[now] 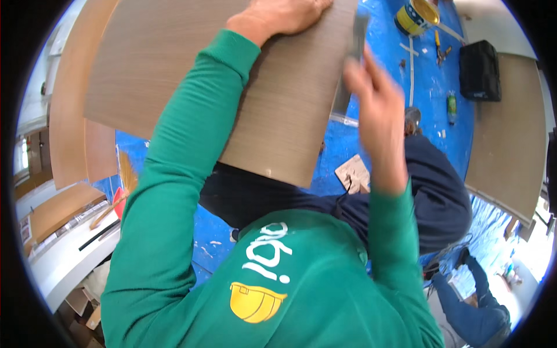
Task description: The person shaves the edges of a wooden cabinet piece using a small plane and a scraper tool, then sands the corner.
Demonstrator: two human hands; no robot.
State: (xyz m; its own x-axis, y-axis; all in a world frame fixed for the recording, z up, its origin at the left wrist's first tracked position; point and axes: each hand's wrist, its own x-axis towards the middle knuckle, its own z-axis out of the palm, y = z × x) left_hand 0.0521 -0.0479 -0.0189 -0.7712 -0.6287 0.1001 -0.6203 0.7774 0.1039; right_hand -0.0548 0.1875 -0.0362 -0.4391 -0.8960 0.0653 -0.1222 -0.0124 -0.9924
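A large brown wood-grain panel (pixel 290 110) lies tilted across my lap. My left hand (pixel 284 14) rests on its upper part with the fingers stretched to the right; the picture's top edge cuts off part of it. At the panel's right edge, my right hand (pixel 377 104) is closed around a long, flat grey tool (pixel 361 35), smeared by motion. The tool runs along that edge, and its exact kind cannot be made out. Both forearms are in green sleeves.
Blue sheeting (pixel 383 151) covers the floor. To the right are a yellow can (pixel 416 17), yellow-handled pliers (pixel 444 54), a green bottle (pixel 451 108), a black case (pixel 480 71) and another panel (pixel 507 127). A broom (pixel 126 173) stands left. Another person (pixel 478 307) is at lower right.
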